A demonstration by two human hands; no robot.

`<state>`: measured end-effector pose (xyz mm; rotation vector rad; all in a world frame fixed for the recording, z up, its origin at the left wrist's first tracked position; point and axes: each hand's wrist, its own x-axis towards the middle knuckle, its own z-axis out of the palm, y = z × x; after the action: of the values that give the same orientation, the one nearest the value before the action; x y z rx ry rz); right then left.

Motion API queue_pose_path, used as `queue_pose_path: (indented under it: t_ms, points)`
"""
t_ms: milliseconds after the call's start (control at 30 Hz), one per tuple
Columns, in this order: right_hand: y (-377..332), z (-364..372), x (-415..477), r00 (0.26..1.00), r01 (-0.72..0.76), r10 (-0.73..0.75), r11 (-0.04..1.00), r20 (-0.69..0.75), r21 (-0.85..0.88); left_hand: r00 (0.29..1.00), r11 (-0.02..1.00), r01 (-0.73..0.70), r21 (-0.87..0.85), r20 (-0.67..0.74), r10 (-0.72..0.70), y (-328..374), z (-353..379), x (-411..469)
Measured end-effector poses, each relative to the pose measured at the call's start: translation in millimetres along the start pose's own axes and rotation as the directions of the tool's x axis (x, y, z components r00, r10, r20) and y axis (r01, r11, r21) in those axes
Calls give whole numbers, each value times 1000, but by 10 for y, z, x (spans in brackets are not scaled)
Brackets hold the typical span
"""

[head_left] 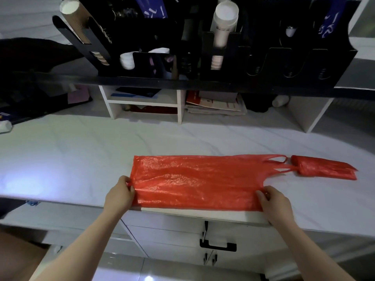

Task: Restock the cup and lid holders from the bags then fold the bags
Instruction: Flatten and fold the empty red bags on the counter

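Red bag flat, long axis left–right; left hand and right hand each pinch one near-edge end.

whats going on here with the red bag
A person has a red plastic bag spread flat on the white counter, apparently about to fold it. The left hand pinches its closed end and the right hand pinches the near edge by the handles. A second red bag, already folded narrow, lies just past those handles. The black holder rack above holds stacks of cups.
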<state>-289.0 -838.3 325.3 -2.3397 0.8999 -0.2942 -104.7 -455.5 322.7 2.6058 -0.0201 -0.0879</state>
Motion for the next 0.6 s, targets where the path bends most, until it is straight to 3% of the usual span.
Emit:
queue_pose_path:
  t_ms: [233,400,500,600]
  points:
    - [-17,8,131,997,-70,72,990,16,-120,996,997,-3,73,-86,10,40,35,-74]
    - [-76,42,178,995,-89,94,974,17,-210,1000,987,21,160,-26,-17,55,58,-31]
    - [-77,51,174,993,-121,119,981,-21,-154,998,986,0,168,-66,11,56,41,70]
    - [-37,49,99,996,-78,74,992,-46,-100,999,993,-34,115,7,34,11,-40,162]
